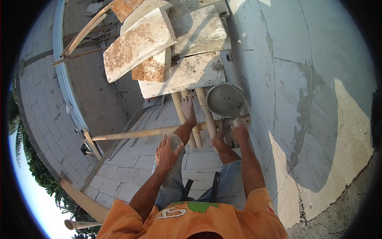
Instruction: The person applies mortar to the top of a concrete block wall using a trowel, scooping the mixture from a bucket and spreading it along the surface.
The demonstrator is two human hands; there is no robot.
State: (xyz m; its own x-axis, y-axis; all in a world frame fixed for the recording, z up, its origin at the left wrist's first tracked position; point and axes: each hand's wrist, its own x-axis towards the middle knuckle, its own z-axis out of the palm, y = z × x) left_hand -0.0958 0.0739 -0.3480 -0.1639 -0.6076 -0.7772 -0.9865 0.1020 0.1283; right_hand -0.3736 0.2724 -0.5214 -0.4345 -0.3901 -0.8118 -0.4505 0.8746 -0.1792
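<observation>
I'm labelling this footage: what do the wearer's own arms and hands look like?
The left forearm and right forearm are bare below short orange sleeves. Both the left hand and right hand are ungloved; pale, dust-like smears mark the left.

We cannot identify the pale item at the fingertips of the right hand [240,132]; that area is too small to tell. The palm of the left hand [167,153] is hidden against the stained blue denim trouser leg [173,177]. Grey wet mortar [227,99] conceals the bottom of the round dark bucket [215,114]. We note that stacked white and rust-brown masonry slabs [139,44] hide the upper ends of the yellowish bamboo poles [178,105] and run past the top edge. The lower edge crops the orange shirt [167,229].
</observation>
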